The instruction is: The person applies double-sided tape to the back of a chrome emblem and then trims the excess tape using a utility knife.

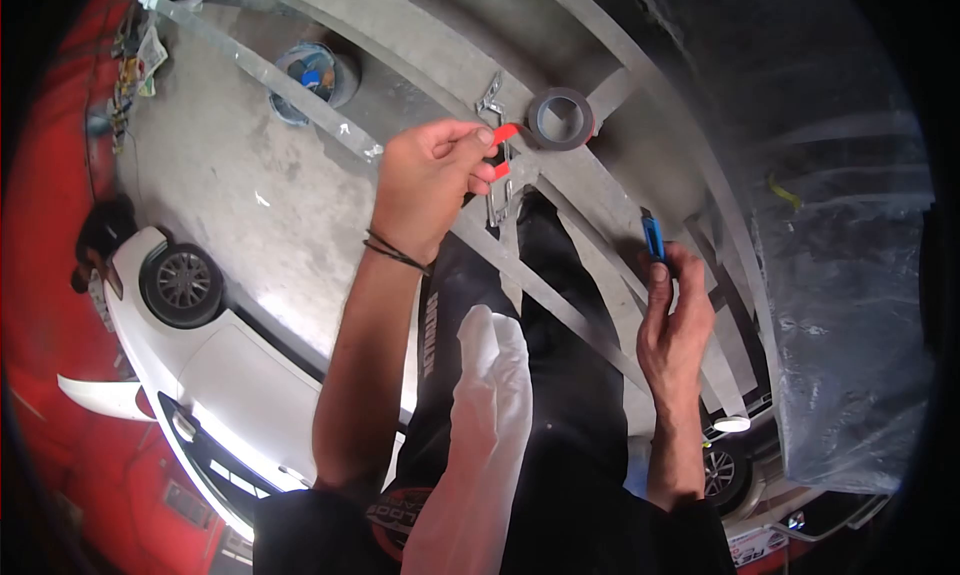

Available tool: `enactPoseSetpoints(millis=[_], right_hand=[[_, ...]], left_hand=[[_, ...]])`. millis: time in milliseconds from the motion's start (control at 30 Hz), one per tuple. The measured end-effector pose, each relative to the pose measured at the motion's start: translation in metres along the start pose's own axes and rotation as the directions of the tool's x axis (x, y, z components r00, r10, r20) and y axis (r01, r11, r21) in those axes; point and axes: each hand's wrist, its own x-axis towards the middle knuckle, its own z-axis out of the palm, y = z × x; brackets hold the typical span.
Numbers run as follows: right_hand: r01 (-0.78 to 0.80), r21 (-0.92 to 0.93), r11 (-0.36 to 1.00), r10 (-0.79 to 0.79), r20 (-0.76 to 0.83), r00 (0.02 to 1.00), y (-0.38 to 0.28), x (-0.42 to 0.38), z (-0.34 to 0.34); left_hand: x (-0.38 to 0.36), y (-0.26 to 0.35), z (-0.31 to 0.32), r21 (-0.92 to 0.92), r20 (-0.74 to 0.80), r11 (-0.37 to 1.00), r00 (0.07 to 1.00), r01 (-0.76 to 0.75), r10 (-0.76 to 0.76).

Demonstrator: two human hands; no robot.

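My left hand (425, 180) is closed, with a strip of red-backed tape (505, 133) pinched at the fingertips. Another bit of red shows by its lower fingers. Just behind those fingers, a thin chrome-coloured piece (492, 97) lies on a grey metal bar, partly covered by the hand. To the right of it sits a roll of dark tape (560, 118) with a trace of red on its edge. My right hand (678, 320) grips a blue utility knife (653, 233) between thumb and fingers, its tip pointing up and away from me.
Grey metal bars (560, 300) cross in front of my legs. A bucket (345, 75) with items inside stands on the concrete floor (235, 190). A white car (215, 375) is at the left, clear plastic sheeting (850, 325) at the right, and a white cloth-like piece (480, 425) hangs before me.
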Motion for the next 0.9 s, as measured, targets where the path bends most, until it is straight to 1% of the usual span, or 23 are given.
enactPoseSetpoints(millis=[33, 67, 100, 167, 200, 233, 300, 333, 367, 433, 567, 633, 733, 800, 867, 900], right_hand=[[-0.137, 0.148, 0.979, 0.127, 0.074, 0.989, -0.009, 0.002, 0.004], [-0.119, 0.199, 0.973, 0.102, 0.093, 0.990, -0.015, 0.007, 0.010], [-0.193, 0.286, 0.939, 0.162, 0.130, 0.978, -0.021, 0.010, 0.018], [-0.232, 0.314, 0.921, 0.190, 0.158, 0.969, -0.029, 0.015, 0.035], [-0.224, 0.317, 0.921, 0.190, 0.136, 0.972, -0.031, 0.017, 0.046], [-0.198, 0.266, 0.943, 0.167, 0.135, 0.977, -0.039, 0.023, 0.052], [-0.022, 0.185, 0.983, 0.019, 0.018, 1.000, -0.042, 0.032, 0.070], [-0.029, 0.180, 0.983, 0.027, 0.012, 1.000, -0.044, 0.033, 0.074], [-0.053, 0.151, 0.987, 0.052, 0.009, 0.999, -0.047, 0.032, 0.077], [-0.084, 0.119, 0.989, 0.086, -0.005, 0.996, -0.051, 0.032, 0.083], [-0.052, 0.055, 0.997, 0.053, -0.001, 0.999, -0.056, 0.035, 0.084], [-0.042, 0.024, 0.999, 0.042, -0.001, 0.999, -0.057, 0.040, 0.085], [-0.005, 0.023, 1.000, 0.005, -0.003, 1.000, -0.058, 0.050, 0.081], [-0.026, 0.040, 0.999, 0.024, 0.045, 0.999, -0.059, 0.057, 0.078], [0.026, 0.064, 0.998, -0.029, 0.045, 0.999, -0.058, 0.064, 0.080], [0.064, 0.093, 0.994, -0.068, 0.041, 0.997, -0.056, 0.067, 0.081]], left_hand=[[0.003, 0.003, -0.005, -0.014, 0.058, 0.999, 0.997, 0.050, -0.050], [0.006, 0.003, -0.010, -0.042, 0.104, 0.997, 0.993, 0.067, -0.062], [0.007, 0.003, -0.013, -0.034, 0.108, 0.997, 0.992, 0.063, -0.059], [0.008, 0.006, -0.019, -0.125, 0.166, 0.983, 0.980, 0.134, -0.112], [0.004, 0.017, -0.014, -0.102, 0.126, 0.979, 0.979, 0.174, -0.161], [0.003, 0.019, -0.007, -0.094, 0.138, 0.980, 0.977, 0.174, -0.160], [0.000, 0.017, 0.004, 0.170, 0.083, 0.985, 0.995, 0.034, -0.049], [0.002, 0.009, 0.007, 0.141, 0.045, 0.990, 0.999, -0.008, 0.001], [0.002, 0.006, 0.004, 0.143, 0.055, 0.990, 0.998, -0.002, -0.006], [0.006, 0.002, -0.002, 0.091, 0.071, 0.996, 0.997, 0.018, -0.024], [0.008, 0.003, -0.008, 0.097, 0.136, 0.995, 0.990, 0.010, -0.023], [0.011, 0.005, -0.012, 0.125, 0.212, 0.992, 0.976, 0.016, -0.043], [0.014, 0.002, -0.013, 0.135, 0.239, 0.991, 0.971, -0.018, -0.015], [0.012, 0.001, -0.012, 0.082, 0.211, 0.996, 0.977, -0.024, 0.006], [0.015, -0.002, -0.010, 0.026, 0.178, 0.999, 0.984, -0.029, 0.024], [0.018, -0.004, -0.009, -0.010, 0.109, 0.993, 0.987, -0.120, 0.120]])
